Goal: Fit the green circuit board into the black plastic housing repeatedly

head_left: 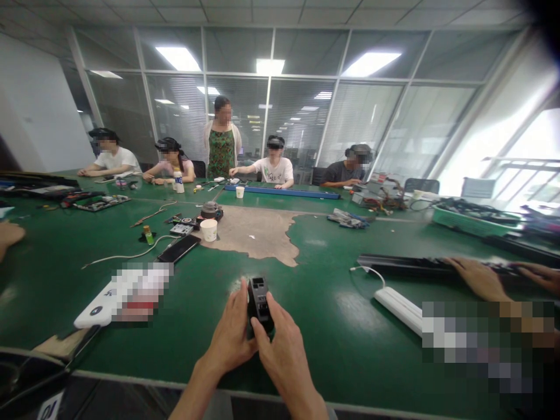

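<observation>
Green workbench [350, 350], black block [259, 303] upright between left hand [231, 332], right hand [284, 350]

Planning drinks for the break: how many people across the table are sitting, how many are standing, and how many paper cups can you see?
Seated people: 4
Standing people: 1
Paper cups: 2
Total: 7

Black is shown by the device [259, 302] between the left hand [230, 332] and right hand [284, 356]. Ahead, the green tabletop [332, 344] is blotched by a worn tan patch [254, 236]; a white power strip [398, 311] is seen rightward.
</observation>
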`<state>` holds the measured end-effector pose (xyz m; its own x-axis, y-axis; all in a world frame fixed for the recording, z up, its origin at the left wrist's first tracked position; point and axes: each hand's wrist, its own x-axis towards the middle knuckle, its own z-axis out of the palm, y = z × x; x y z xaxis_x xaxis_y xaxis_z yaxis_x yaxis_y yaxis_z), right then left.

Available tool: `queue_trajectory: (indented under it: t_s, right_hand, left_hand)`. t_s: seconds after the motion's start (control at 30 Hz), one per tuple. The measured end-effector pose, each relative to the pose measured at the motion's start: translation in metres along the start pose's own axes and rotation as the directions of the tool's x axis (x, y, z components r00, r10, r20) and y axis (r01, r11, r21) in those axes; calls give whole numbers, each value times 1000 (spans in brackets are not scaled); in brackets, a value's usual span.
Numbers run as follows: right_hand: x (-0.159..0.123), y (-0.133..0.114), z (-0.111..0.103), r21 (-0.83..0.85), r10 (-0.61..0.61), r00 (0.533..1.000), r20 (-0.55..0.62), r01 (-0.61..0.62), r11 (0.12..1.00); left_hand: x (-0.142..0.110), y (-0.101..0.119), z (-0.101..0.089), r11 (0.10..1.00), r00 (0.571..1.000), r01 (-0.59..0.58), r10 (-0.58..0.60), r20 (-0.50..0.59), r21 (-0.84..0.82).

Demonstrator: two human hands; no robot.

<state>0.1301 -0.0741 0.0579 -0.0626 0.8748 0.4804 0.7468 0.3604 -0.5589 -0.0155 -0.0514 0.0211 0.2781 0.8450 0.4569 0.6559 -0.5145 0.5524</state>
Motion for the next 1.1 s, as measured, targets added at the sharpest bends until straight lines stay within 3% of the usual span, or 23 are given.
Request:
queue_trajectory:
  t_s: [0.17,0.4,0.67,0.9,1.1]
  right_hand:
    - [0,2,5,-79,31,994,106,-23,997]
    - [-2,4,10,-188,41,992,116,-19,982]
    - [-15,6,25,-52,38,999,-38,-40,998]
    - [0,9,1,56,123,986,-117,-117,992]
    - [3,30,-22,-7,160,959,-234,-166,986]
  left_hand:
    - [0,-5,5,998,999,-31,30,14,53]
    - [-2,-4,5,994,998,-65,64,16,84]
    - [-3,-7,7,999,998,14,-12,-55,48]
    - [-1,-2,3,999,1000,20,-20,-1,43]
    - [2,2,-2,999,997,36,-38,67,35]
